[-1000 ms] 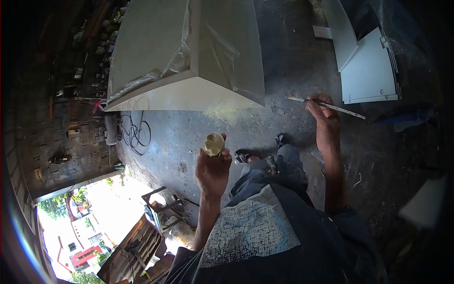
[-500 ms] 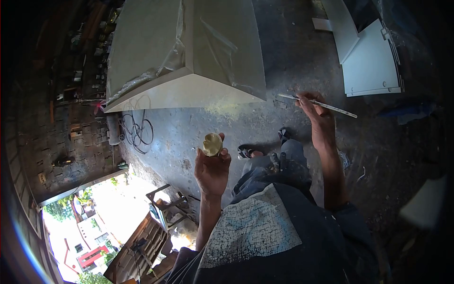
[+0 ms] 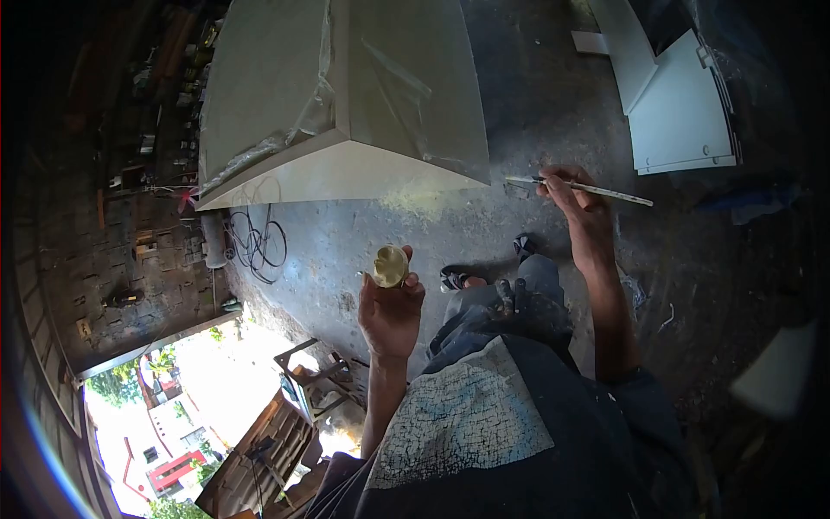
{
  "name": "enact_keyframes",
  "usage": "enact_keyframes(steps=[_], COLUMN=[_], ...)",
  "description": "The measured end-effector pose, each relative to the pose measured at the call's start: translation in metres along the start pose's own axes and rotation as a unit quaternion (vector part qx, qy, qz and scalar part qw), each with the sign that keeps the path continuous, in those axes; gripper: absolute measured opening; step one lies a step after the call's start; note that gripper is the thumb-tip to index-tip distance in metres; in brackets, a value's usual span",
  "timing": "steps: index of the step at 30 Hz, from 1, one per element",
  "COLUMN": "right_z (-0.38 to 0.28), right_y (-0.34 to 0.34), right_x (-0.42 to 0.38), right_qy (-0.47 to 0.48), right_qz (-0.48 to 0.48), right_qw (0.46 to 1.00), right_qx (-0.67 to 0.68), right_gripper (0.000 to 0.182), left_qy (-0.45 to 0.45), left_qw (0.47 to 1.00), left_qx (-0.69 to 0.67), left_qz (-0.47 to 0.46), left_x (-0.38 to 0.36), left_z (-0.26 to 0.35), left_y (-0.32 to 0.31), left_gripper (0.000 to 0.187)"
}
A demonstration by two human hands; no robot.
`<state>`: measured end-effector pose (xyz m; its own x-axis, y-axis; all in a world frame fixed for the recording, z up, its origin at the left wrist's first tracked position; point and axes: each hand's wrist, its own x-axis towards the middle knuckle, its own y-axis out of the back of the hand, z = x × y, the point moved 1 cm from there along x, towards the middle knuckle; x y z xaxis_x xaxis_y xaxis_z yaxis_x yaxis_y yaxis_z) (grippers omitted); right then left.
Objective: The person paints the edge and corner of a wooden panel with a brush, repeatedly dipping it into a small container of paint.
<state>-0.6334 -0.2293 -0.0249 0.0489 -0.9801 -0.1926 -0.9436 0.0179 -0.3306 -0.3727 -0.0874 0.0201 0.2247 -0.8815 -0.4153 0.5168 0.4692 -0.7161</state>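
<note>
My left hand (image 3: pixel 391 313) is wrapped round a small round cup (image 3: pixel 391 266) with something pale yellow in it, its mouth facing up toward me. In my right hand (image 3: pixel 581 212) a thin paintbrush (image 3: pixel 618 198) is pinched between fingers and thumb. Its pale bristle end points left, and its speckled handle sticks out to the right. The brush is well apart from the cup. Ahead of both hands stands a large cream-coloured cabinet-like piece (image 3: pixel 337 173) with clear plastic film (image 3: pixel 320 104) along its edges.
White panels (image 3: pixel 683 121) stand at the upper right. A coiled cable (image 3: pixel 259 246) lies on the concrete floor (image 3: pixel 328 229) left of my feet. Tools and oddments line the brick wall (image 3: pixel 112 285). A wooden frame (image 3: pixel 316 372) stands by the bright doorway at lower left.
The view has shifted very slightly. Both hands keep their hold on the cup and the paintbrush, with hardly any movement.
</note>
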Motion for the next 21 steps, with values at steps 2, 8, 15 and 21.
enact_keyframes(steps=[2, 8, 15, 21], right_z=[0.002, -0.001, -0.016, -0.021], right_y=[0.003, 0.004, -0.016, -0.034], right_x=[0.0, -0.002, -0.002, 0.003], right_qy=[0.001, 0.006, 0.012, 0.01], right_qz=[0.003, -0.005, -0.023, -0.057], right_qw=[1.0, 1.0, 1.0, 0.998], right_qx=[0.006, 0.002, -0.015, -0.015], right_gripper=[0.019, 0.02, 0.02, 0.023], left_qy=[0.002, 0.011, 0.009, -0.009], left_qw=[1.0, 1.0, 1.0, 0.999], left_qx=[-0.001, -0.005, -0.012, -0.034], left_qz=[-0.003, -0.007, -0.007, -0.016], left_x=[0.001, 0.002, 0.0, -0.002], left_z=[-0.001, -0.003, -0.006, -0.007], left_y=[0.001, 0.002, 0.004, 0.008], left_gripper=[0.049, 0.048, 0.05, 0.051])
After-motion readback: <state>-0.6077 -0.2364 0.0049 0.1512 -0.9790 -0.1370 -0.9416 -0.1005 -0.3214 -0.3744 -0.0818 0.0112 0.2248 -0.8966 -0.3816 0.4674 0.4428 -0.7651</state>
